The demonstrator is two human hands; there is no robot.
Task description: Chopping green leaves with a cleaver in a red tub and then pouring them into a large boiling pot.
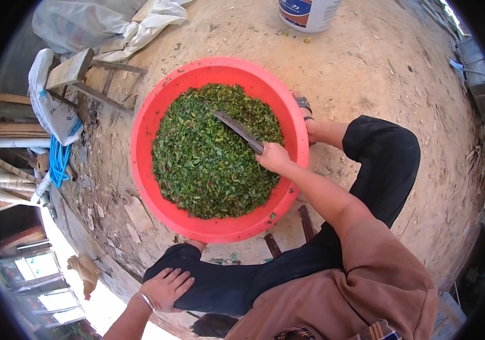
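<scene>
A wide red plastic basin (144,187) stands on the ground in front of me, holding a heap of chopped green leaves (208,161). My right hand (274,158) grips the handle end of a long-bladed knife (238,128) over the right side of the heap. The blade points up and left, and its tip lies on or just above the leaves; I cannot tell which. Resting on my left knee is my left hand (168,289), fingers slightly spread, with nothing in it. A metal bangle (146,300) circles that wrist.
A wooden bench (70,70) with a white woven sack (47,97) stands at the left, near blue hose (58,163) and stacked poles (8,178). A white bucket (308,15) is at the top, plastic sheeting (85,25) at upper left. A brown hen (84,274) is at lower left.
</scene>
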